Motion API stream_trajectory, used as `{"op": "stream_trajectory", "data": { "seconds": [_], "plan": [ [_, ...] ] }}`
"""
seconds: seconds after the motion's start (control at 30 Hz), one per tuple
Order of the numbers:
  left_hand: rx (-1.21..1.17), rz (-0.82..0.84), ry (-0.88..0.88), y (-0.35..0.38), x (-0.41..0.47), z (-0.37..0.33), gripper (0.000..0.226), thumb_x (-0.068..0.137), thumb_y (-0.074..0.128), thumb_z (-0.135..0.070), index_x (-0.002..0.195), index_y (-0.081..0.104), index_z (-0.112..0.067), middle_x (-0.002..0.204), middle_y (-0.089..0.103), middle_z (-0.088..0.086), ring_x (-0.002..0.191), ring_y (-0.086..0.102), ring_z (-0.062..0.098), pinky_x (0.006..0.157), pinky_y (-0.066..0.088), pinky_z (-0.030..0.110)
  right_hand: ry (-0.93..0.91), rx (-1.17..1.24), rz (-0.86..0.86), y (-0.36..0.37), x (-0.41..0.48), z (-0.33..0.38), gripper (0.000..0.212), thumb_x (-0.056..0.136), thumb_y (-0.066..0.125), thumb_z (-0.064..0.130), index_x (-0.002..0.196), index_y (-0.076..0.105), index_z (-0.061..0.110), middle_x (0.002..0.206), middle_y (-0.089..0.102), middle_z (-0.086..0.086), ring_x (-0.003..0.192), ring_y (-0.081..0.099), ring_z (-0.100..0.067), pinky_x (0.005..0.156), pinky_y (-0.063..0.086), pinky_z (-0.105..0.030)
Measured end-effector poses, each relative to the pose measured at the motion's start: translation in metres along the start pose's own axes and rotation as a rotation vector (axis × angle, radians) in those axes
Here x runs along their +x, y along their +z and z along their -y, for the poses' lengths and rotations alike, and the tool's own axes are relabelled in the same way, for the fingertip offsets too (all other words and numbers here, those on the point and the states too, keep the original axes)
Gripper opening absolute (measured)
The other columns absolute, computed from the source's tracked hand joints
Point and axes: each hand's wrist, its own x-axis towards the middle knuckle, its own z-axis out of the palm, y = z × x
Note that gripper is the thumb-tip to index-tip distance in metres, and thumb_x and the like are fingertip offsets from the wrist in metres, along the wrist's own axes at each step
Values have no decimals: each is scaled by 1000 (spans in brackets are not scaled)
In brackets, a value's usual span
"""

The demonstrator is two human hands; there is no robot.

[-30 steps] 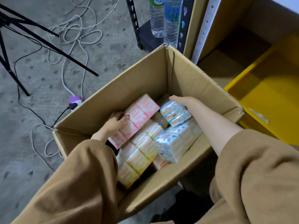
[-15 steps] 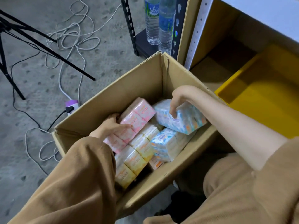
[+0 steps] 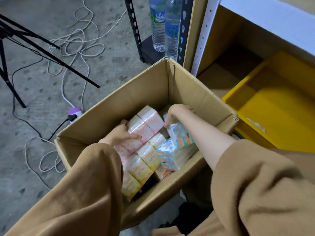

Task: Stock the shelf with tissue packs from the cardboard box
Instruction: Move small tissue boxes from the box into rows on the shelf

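change: since a moment ago both my hands have closed on packs and started lifting; a second back they only rested on the stack
left hand: my left hand [image 3: 121, 133] is wrapped round the side of the pink tissue pack [image 3: 144, 124], thumb on its near face, fingers behind; the pack's far end is now tilted up off the row
right hand: my right hand [image 3: 175, 114] is clamped over the top end of the blue tissue pack [image 3: 180, 136], fingers curled down; the pack is raised and angled above the other blue packs [image 3: 172, 155]
task meaning: two packs are about to leave the cardboard box [image 3: 150, 92], so I judge this the pick step, nothing shelved yet
remaining stock: yellow packs [image 3: 143, 165] and more pink ones sit in rows below, box far from empty
target: yellow bin [image 3: 272, 106] on the low shelf [image 3: 219, 77] to my right looks empty and open on top
edges: box right wall and its torn flap corner [image 3: 236, 117] stand between the blue pack and the bin, I must lift over it; white shelf post [image 3: 204, 34] is near the box's far corner
open room: clear air above the box; floor on the left is cluttered with cables [image 3: 75, 43] and tripod legs [image 3: 51, 55], water bottles [image 3: 163, 23] behind the box, so swing right, not left
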Motion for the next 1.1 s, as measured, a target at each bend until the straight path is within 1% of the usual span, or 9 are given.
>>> {"op": "stream_trajectory", "data": {
  "seconds": [0.1, 0.2, 0.37, 0.5, 0.6, 0.73, 0.9, 1.03, 1.1],
  "plan": [
    [-5, 12, -12, 0, 2, 0, 80, 71, 80, -25, 132, 34, -5, 112, 49, 3, 98, 48, 16, 80, 38, 25, 87, -36, -53, 1, 9, 2, 42, 88, 48, 41, 104, 39, 4, 104, 40, -16, 113, 36, -29, 93, 35, -33],
    [-10, 30, -9, 0, 4, 0, 79, 65, 83, -25, 129, 39, -9, 122, 54, 7, 104, 53, 19, 86, 42, 27, 147, -67, -101, 9, 24, 8, 60, 87, 52, 46, 132, 35, 10, 135, 34, -10, 128, 31, -25, 108, 30, -30],
    [64, -11, 21, 1, 1, -1, 82, 56, 87, -32, 124, 46, -12, 114, 56, 1, 104, 54, 18, 89, 45, 27, 64, 101, -124, 9, 27, -1, 75, 85, 61, 33, 144, 26, 2, 149, 28, -16, 139, 27, -30, 115, 25, -35],
    [141, -21, 18, -5, -5, -7, 73, 57, 86, -36, 117, 52, -11, 106, 58, -1, 97, 56, 18, 87, 49, 30, 84, 198, -100, -3, 16, -19, 82, 77, 68, 43, 140, 34, 4, 142, 40, -15, 132, 40, -32, 105, 37, -38],
    [212, 23, 13, -15, -13, -14, 60, 57, 84, -44, 103, 56, -18, 105, 62, 0, 94, 59, 18, 77, 50, 28, -44, 189, -55, -12, 4, -33, 78, 72, 71, 43, 134, 43, 5, 132, 50, -13, 120, 52, -32, 85, 43, -34],
    [327, 56, 20, -41, -32, -37, 53, 57, 82, -49, 93, 54, -21, 97, 61, -2, 86, 57, 17, 69, 42, 24, -133, 244, -111, -19, -26, -52, 73, 75, 70, 39, 134, 44, 4, 134, 50, -14, 119, 53, -32, 88, 45, -34],
    [504, 1, 77, -90, -72, -81, 54, 62, 79, -51, 96, 61, -13, 99, 59, 2, 91, 53, 21, 76, 41, 31, -240, 306, -247, -34, -81, -75, 65, 76, 71, 33, 128, 49, 1, 134, 53, -15, 102, 55, -26, 80, 41, -32],
    [606, -83, 170, -129, -121, -117, 76, 43, 78, -62, 96, 63, -11, 97, 64, 6, 89, 57, 27, 73, 42, 32, -262, 441, -366, -50, -132, -103, 63, 70, 77, 32, 119, 53, 0, 117, 61, -13, 95, 60, -25, 77, 44, -32],
    [637, -152, 224, -141, -141, -137, 77, 46, 80, -61, 100, 63, -8, 100, 66, 10, 87, 57, 28, 72, 41, 32, -272, 498, -435, -58, -159, -123, 55, 68, 78, 32, 108, 56, 3, 106, 61, -12, 83, 58, -23, 70, 43, -30]
  ]
}}
